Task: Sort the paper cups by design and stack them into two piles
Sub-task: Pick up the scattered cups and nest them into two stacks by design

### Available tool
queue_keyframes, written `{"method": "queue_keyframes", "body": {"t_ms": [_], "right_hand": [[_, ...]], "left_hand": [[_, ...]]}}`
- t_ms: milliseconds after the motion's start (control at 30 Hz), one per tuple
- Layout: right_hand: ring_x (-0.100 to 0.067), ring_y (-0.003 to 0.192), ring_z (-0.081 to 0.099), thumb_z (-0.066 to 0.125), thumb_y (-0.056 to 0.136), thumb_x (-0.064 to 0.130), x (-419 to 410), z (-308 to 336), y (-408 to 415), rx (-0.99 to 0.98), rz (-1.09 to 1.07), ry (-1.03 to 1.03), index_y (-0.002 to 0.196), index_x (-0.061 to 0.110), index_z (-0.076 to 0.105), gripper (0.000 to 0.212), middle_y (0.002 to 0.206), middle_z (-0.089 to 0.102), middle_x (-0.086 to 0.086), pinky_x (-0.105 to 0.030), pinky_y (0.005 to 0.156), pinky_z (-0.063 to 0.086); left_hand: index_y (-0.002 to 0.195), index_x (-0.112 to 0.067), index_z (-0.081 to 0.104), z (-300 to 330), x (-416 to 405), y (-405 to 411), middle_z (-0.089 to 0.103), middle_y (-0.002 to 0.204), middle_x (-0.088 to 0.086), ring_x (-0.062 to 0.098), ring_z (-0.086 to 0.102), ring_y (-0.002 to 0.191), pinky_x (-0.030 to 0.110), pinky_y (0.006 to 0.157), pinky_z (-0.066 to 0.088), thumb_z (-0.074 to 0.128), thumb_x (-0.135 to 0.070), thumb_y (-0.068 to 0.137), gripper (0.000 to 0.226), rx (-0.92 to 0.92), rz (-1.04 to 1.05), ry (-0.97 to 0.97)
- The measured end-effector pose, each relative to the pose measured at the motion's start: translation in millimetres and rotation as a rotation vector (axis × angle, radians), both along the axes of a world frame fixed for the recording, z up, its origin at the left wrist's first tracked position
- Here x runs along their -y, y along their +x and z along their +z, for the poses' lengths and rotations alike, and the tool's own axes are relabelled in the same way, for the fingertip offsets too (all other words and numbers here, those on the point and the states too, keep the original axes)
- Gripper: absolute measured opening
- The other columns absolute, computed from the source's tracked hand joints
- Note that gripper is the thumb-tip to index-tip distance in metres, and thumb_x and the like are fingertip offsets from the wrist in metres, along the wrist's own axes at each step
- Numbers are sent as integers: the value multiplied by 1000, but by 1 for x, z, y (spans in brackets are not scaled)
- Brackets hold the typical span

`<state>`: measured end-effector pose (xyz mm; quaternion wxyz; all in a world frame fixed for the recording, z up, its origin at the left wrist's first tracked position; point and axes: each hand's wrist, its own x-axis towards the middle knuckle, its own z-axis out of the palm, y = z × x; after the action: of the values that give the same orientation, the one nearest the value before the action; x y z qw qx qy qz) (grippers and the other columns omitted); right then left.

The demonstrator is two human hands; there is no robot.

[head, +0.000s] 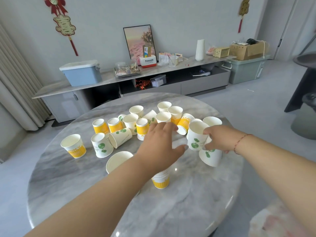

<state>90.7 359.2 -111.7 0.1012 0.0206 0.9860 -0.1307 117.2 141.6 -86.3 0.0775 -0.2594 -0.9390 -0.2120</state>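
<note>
Many paper cups are scattered across the round marble table (pixel 68 185), some with yellow bands, some with green leaf prints. My right hand (pixel 217 139) grips a green-leaf cup (pixel 196 135) by its rim, held just above a stack of green-leaf cups (pixel 211 157). My left hand (pixel 160 142) reaches forward over the table with fingers spread, holding nothing, close to a yellow-band cup (pixel 142 129). Below my left forearm stands a stack of yellow-band cups (pixel 160 181), partly hidden. A lone yellow-band cup (pixel 73 146) stands at the far left.
An upright white cup (pixel 118 161) sits beside my left forearm. Some cups lie on their sides, such as one green-leaf cup (pixel 120 136). Beyond the table runs a low cabinet (pixel 111 81) with a blue box (pixel 82 74). A cushioned seat (pixel 282 221) is at the lower right.
</note>
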Motion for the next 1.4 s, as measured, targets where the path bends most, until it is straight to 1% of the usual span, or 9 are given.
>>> {"method": "queue_keyframes", "body": {"t_ms": [67,200,367,467,633,800,1033,1167,1400], "right_hand": [[-19,72,57,68,76,37,7,25,10,-95,111,-27,109,20,58,38,73,45,5,-32,56,48],[-5,63,44,69,74,41,35,66,33,-300,389,-24,106,33,58,35,74,44,9,-18,56,33],[-2,85,52,73,71,38,66,81,45,-390,509,-173,111,38,56,44,99,58,10,-23,77,43],[-1,100,50,77,69,37,72,84,44,-405,469,-324,127,50,42,69,113,55,19,-8,85,37],[-1,101,54,78,69,37,76,76,34,-421,395,-504,123,44,49,62,115,58,13,-1,79,37],[-17,81,65,78,63,36,82,69,28,-345,307,-809,103,27,64,44,98,68,-4,-39,71,57],[-8,73,68,77,58,32,89,49,20,-165,248,-1036,100,20,63,46,89,68,2,-31,67,58],[-12,85,66,78,72,20,100,36,19,-149,266,-970,104,21,62,36,97,67,-2,-35,78,58],[-12,89,65,83,64,27,111,35,19,-88,249,-1284,103,25,63,44,97,68,2,-33,82,52]], "left_hand": [[135,-25,37,9,2,-6,42,138,-6,14,34,128,20,98,26,71,-47,74,73,80,-21,73],[143,-32,22,28,12,-15,46,136,-4,15,46,123,32,104,40,85,-45,57,107,258,-70,256],[125,-31,45,51,47,-5,63,101,-12,2,61,87,11,71,49,84,-33,63,73,162,2,452],[113,-30,51,50,88,4,64,97,-13,1,61,84,14,71,52,87,-29,58,66,138,106,612],[118,-27,50,15,141,18,61,106,-3,15,63,90,28,72,53,87,-30,46,81,233,254,885],[109,-23,48,-27,142,21,62,114,2,15,61,110,34,93,51,88,-25,59,64,307,233,854],[119,-24,44,-45,136,12,57,118,3,13,58,115,36,104,45,78,-9,73,59,329,201,799],[131,-53,30,-44,133,19,54,126,-13,4,50,122,30,105,38,76,-37,72,77,255,124,602],[136,-48,32,-8,126,26,44,139,-11,1,37,131,30,107,32,61,-60,69,74,224,51,711]]}}
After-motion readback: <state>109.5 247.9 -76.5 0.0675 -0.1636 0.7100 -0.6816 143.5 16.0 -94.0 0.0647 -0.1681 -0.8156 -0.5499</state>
